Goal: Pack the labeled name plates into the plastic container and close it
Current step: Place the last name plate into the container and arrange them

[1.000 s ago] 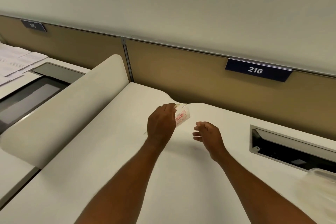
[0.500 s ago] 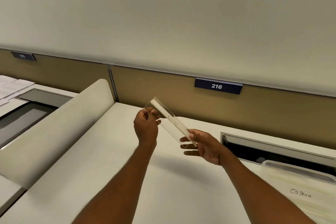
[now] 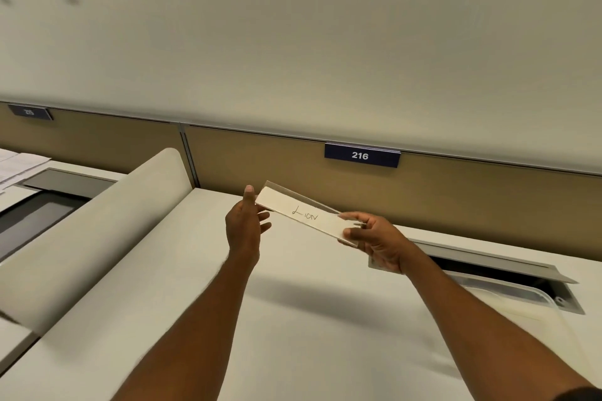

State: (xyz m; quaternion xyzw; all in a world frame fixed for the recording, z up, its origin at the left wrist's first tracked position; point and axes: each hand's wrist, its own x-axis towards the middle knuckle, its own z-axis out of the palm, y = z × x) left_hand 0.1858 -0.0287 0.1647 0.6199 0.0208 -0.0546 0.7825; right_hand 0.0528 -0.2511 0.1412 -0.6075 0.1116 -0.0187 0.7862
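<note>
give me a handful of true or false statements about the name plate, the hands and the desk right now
1. The name plate reads "LION". True.
2. Only the left hand holds the plate. False: the right hand grips its other end as well.
3. The blue sign on the partition reads 216. True.
4. The plate lies flat on the desk. False: it is held up in the air above it.
5. The plastic container sits at the far left of the desk. False: it is at the right.
</note>
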